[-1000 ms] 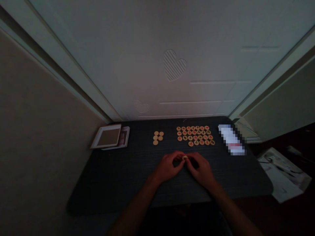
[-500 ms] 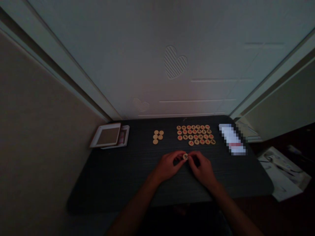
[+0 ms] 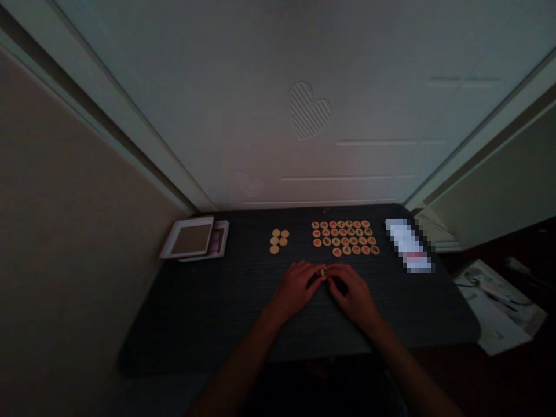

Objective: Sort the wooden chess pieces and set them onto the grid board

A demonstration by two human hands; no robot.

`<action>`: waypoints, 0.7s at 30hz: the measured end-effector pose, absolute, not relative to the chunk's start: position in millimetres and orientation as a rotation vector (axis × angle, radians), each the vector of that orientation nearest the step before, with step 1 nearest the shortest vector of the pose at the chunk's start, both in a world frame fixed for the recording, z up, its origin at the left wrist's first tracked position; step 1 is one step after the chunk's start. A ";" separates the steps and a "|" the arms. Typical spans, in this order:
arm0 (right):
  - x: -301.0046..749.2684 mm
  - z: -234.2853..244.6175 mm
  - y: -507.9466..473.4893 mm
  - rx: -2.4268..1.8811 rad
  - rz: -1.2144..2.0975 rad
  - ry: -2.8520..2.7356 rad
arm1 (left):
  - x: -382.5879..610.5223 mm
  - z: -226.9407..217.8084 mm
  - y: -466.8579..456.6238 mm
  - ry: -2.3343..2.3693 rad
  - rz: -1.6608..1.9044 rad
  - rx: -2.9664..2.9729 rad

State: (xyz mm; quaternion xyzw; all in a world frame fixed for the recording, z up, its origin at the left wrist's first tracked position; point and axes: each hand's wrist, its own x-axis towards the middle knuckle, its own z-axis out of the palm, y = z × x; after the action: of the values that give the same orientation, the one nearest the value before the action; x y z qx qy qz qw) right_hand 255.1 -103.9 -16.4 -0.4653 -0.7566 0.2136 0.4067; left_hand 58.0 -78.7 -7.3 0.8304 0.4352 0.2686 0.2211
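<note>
My left hand (image 3: 295, 288) and my right hand (image 3: 353, 293) meet at the middle of a dark table (image 3: 195, 313). Both pinch one small round wooden game piece (image 3: 324, 270) between their fingertips. Just beyond the hands lies a block of several round pieces with red and dark marks (image 3: 345, 237), set in rows. A small cluster of blank-faced pieces (image 3: 278, 241) lies to its left. The light is dim.
An open box with its lid (image 3: 194, 240) sits at the table's far left. A blurred white packet (image 3: 408, 245) lies at the far right. A pale door with heart shapes (image 3: 309, 110) stands behind the table. Papers (image 3: 499, 304) lie on the floor to the right.
Both hands have shifted slightly away from me, toward the rows of pieces, still holding the piece; it was turned so its marked face showed.
</note>
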 end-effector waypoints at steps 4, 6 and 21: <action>254.9 -22.5 -101.8 -1.189 0.525 -1.935 | 58.6 -5.0 -79.8 1.250 0.684 2.337; 254.5 -25.5 -101.3 -1.207 0.513 -1.953 | 58.4 -5.3 -79.8 1.262 0.672 2.349; 249.0 -25.9 -101.2 -1.387 0.300 -2.059 | 55.7 -14.0 -74.1 1.399 0.829 2.276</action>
State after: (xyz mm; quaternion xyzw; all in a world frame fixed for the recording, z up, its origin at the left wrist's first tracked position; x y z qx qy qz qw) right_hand 249.0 -101.2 -25.9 -0.5263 -0.7815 0.1138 0.3152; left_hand 55.7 -74.1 -14.0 0.8017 0.4926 0.2919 0.1713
